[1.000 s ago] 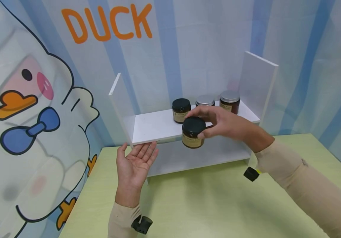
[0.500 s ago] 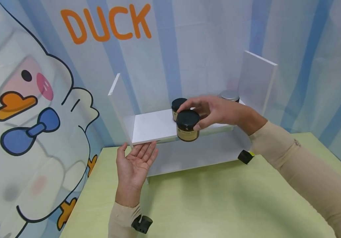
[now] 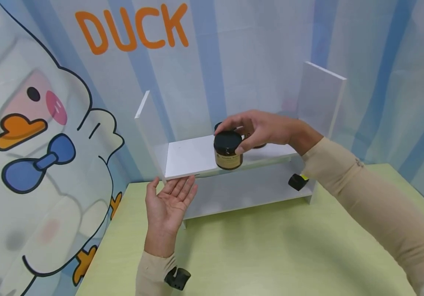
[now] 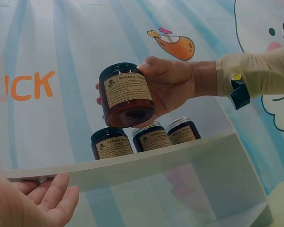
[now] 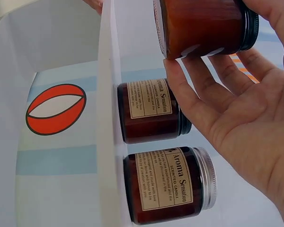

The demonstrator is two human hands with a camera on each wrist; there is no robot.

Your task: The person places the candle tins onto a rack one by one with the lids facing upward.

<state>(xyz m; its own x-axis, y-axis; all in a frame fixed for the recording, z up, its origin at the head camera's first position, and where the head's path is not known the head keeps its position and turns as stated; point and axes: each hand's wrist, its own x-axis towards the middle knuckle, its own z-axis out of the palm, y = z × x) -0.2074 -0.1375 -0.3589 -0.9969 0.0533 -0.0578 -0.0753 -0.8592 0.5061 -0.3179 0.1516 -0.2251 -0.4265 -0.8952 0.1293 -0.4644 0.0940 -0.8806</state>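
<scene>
A brown glass scented-candle jar [image 3: 228, 153] with a black lid and cream label is held by my right hand [image 3: 269, 128], thumb and fingers around its upper part. It hangs above the front of the white shelf [image 3: 187, 158], apart from the board in the left wrist view. Behind it on the board stand a black-lidded candle jar [image 4: 112, 144] and two silver-lidded candle jars [image 4: 152, 138], mostly hidden by the hand in the head view. My left hand [image 3: 167, 207] lies palm up, its extended fingers under the board's front left edge.
Upright white side panels rise at the shelf's left [image 3: 149, 131] and right [image 3: 321, 96]. A lower white board [image 3: 241, 191] lies beneath. The unit stands on a pale green table [image 3: 252, 246], with a duck-printed curtain [image 3: 263, 53] behind.
My right hand has carried the candle jar left and slightly up, in toward the shelf. It now covers more of the standing jars. The left hand has kept its place.
</scene>
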